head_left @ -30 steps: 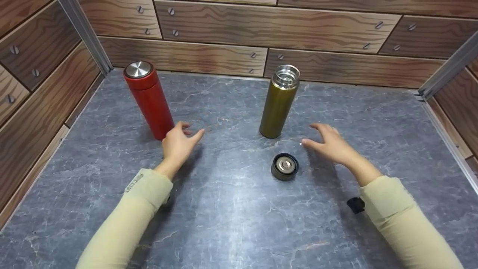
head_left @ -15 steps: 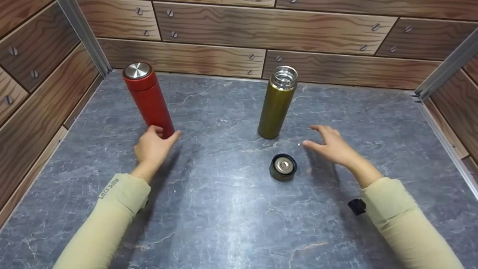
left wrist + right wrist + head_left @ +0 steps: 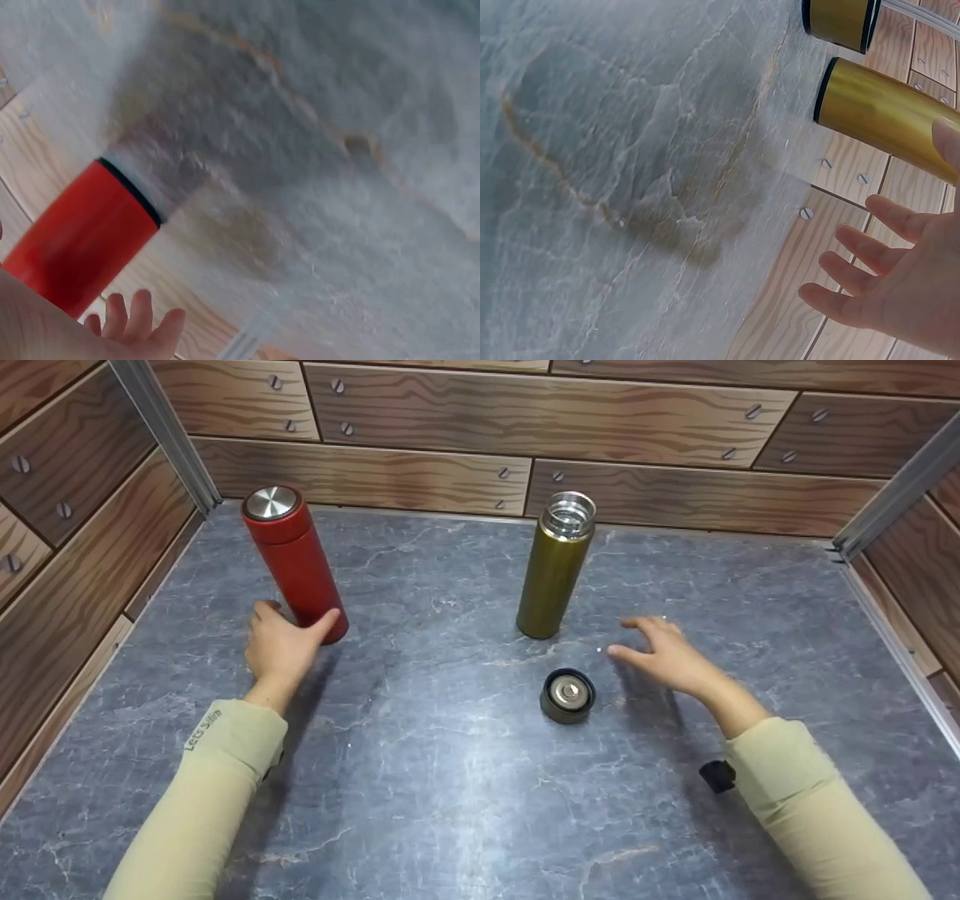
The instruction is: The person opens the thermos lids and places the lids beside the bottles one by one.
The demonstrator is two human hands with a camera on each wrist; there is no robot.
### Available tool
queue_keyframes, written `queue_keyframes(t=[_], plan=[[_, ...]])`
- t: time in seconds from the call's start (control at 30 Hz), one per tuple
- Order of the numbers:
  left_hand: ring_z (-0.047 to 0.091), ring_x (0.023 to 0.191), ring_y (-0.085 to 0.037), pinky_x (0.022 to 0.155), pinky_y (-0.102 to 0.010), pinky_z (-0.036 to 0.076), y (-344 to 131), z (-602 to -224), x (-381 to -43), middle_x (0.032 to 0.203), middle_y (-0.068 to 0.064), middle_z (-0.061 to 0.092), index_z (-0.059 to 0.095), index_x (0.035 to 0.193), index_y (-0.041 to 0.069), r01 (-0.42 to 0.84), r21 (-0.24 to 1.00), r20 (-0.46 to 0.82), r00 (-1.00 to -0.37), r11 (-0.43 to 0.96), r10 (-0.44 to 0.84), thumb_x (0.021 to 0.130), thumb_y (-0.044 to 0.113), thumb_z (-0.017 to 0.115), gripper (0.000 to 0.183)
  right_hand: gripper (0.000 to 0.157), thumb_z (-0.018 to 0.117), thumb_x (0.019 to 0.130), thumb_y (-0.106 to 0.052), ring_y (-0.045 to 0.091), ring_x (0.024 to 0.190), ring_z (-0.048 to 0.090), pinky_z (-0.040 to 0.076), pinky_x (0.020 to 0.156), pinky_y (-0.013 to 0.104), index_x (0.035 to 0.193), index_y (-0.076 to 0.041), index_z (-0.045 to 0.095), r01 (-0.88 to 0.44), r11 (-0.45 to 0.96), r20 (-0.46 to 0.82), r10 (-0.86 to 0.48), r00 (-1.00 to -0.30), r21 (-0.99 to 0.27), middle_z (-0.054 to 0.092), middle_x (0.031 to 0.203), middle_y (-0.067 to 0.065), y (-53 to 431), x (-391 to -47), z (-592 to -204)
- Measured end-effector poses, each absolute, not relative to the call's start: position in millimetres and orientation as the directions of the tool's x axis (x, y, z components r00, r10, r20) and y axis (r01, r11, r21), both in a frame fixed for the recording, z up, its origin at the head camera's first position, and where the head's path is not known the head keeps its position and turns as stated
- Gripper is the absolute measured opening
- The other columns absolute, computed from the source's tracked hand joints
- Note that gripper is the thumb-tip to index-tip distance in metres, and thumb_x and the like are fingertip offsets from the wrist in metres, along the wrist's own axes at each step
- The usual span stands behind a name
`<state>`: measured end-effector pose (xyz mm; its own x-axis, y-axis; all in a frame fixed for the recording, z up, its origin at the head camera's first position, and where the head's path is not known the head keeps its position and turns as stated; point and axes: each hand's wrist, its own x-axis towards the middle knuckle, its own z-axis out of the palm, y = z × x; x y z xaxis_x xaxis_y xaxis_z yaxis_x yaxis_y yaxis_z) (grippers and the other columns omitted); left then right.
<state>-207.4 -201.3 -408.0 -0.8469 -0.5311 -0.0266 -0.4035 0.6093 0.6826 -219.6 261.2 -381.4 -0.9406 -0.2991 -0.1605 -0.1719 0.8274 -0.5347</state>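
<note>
A red thermos point(image 3: 296, 559) with a silver-topped lid stands upright at the back left. My left hand point(image 3: 281, 649) is at its lower part, thumb in front and fingers on its left side. In the left wrist view the fingers point(image 3: 140, 315) are spread beside the red thermos point(image 3: 86, 240), not wrapped round it. An olive-green thermos point(image 3: 553, 585) stands upright with its steel mouth uncovered. Its dark lid point(image 3: 568, 697) lies upside down in front of it. My right hand point(image 3: 667, 656) hovers to the right of both, fingers apart and holding nothing.
The grey marbled tabletop point(image 3: 420, 780) is bordered by wood-patterned walls point(image 3: 420, 476) at the back and both sides. Metal corner posts point(image 3: 169, 442) stand at the back corners. A black wrist strap piece point(image 3: 718, 776) shows under the right sleeve.
My left hand has moved left, from the right side of the red thermos across its front to its left side. The right hand, olive-green thermos and lid stay in place.
</note>
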Motion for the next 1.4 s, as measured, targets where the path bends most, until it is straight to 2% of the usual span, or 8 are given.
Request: queue_keyframes(t=[0.1,0.27,0.47,0.67,0.93,1.2,1.4], plan=[[0.045,0.121,-0.032,0.099,-0.051,0.038,-204.0,-403.6,-211.7,0.134,-0.018,0.044,0.03,0.136,0.003,-0.397,0.699,-0.033,-0.848,0.595,-0.529,0.071,0.067,0.062,0.097,0.064,0.052,0.093,-0.038,0.052,0.136,0.012,0.01,0.108,0.067,0.139,0.004,0.035,-0.173,0.828,-0.164,-0.302,-0.939,-0.533,0.03,0.143,0.03,260.7,-219.7,-381.3],[0.046,0.122,-0.03,0.1,-0.049,0.038,-203.3,-399.1,-218.7,0.137,-0.015,0.043,0.024,0.141,0.006,-0.374,0.73,-0.028,-0.853,0.572,-0.521,0.071,0.066,0.063,0.101,0.065,0.052,0.093,-0.039,0.053,0.137,0.008,0.008,0.107,0.068,0.139,0.003,0.035,-0.165,0.832,-0.175,-0.298,-0.938,-0.529,0.027,0.145,0.031,260.0,-219.5,-380.2],[0.046,0.124,-0.028,0.101,-0.048,0.039,-199.8,-398.0,-224.7,0.14,-0.012,0.042,0.019,0.143,0.01,-0.342,0.786,-0.017,-0.845,0.515,-0.535,0.07,0.062,0.066,0.101,0.064,0.051,0.093,-0.04,0.05,0.134,0.019,0.019,0.106,0.066,0.138,0.004,0.036,-0.171,0.832,-0.175,-0.303,-0.937,-0.527,0.033,0.142,0.03,260.9,-219.2,-381.9],[0.05,0.119,-0.028,0.1,-0.045,0.04,-198.3,-396.9,-229.5,0.134,-0.013,0.046,0.023,0.139,0.008,-0.302,0.826,0.021,-0.827,0.476,-0.561,0.073,0.055,0.067,0.092,0.062,0.051,0.094,-0.038,0.051,0.135,0.016,0.018,0.106,0.066,0.137,0.005,0.037,-0.173,0.829,-0.174,-0.307,-0.936,-0.532,0.034,0.141,0.03,261.5,-219.4,-383.3],[0.05,0.118,-0.027,0.102,-0.041,0.04,-196.1,-397.8,-233.6,0.131,-0.014,0.047,0.027,0.136,0.005,-0.22,0.877,0.064,-0.828,0.428,-0.557,0.077,0.043,0.07,0.083,0.062,0.052,0.093,-0.039,0.049,0.13,0.027,0.023,0.104,0.066,0.136,0.005,0.039,-0.173,0.837,-0.179,-0.304,-0.936,-0.519,0.035,0.14,0.03,260.0,-220.2,-383.2],[0.051,0.117,-0.025,0.103,-0.039,0.041,-196.9,-395.8,-234.3,0.13,-0.014,0.049,0.029,0.135,0.004,-0.176,0.889,0.092,-0.835,0.422,-0.543,0.078,0.04,0.07,0.078,0.064,0.051,0.093,-0.041,0.05,0.134,0.021,0.017,0.107,0.065,0.137,0.004,0.038,-0.165,0.847,-0.197,-0.299,-0.934,-0.506,0.031,0.143,0.031,256.7,-222.5,-381.5],[0.053,0.114,-0.024,0.101,-0.038,0.041,-194.0,-390.7,-234.3,0.124,-0.013,0.053,0.036,0.131,0.004,-0.085,0.882,0.199,-0.825,0.464,-0.529,0.075,0.035,0.074,0.074,0.065,0.051,0.093,-0.041,0.05,0.135,0.018,0.015,0.108,0.065,0.138,0.004,0.037,-0.161,0.849,-0.198,-0.295,-0.935,-0.504,0.03,0.143,0.031,255.6,-223.6,-380.8]])
